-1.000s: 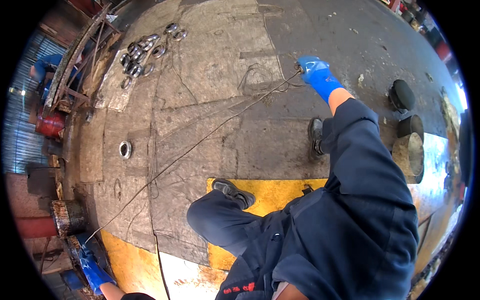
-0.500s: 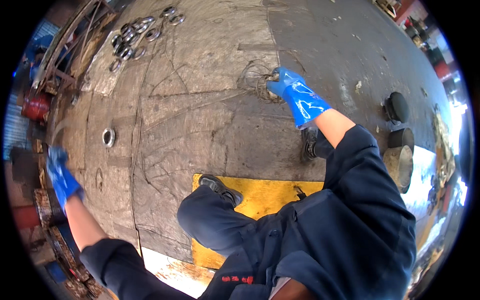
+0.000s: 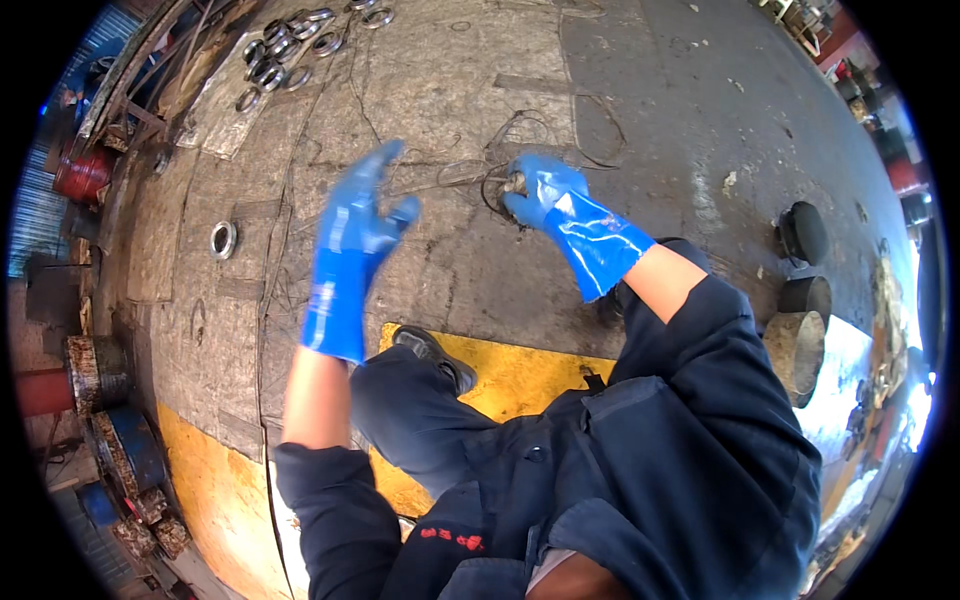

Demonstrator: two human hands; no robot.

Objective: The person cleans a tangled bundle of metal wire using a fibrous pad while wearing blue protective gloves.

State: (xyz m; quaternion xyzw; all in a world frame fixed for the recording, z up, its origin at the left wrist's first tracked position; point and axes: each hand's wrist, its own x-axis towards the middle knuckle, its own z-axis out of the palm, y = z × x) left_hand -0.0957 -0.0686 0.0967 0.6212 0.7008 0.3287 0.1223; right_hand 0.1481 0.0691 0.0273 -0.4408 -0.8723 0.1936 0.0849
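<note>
My right hand (image 3: 548,190), in a long blue rubber glove, is closed around a tangle of thin dark wire (image 3: 514,185) low over the floor. Loose strands curl out to the left of the fingers and lie on the floor beyond. To its left, my left hand (image 3: 362,215), gloved alike, is slightly blurred. Its fingers are stretched out and the thumb stands apart, with nothing in the grasp. A single metal ring (image 3: 215,243) lies on the floor further left. Several more metal rings (image 3: 268,76) are heaped at the far left.
Worn sheeting (image 3: 390,270) covers the floor, and a yellow board (image 3: 515,375) lies by my feet. Round dark blocks (image 3: 803,235) and a pale cylinder (image 3: 795,350) stand at the right. Rusty drums and flanged parts (image 3: 95,375) line the left edge.
My left hand has swung from the far left in to the middle, near the right hand. The right hand has come slightly left and nearer with the wire.
</note>
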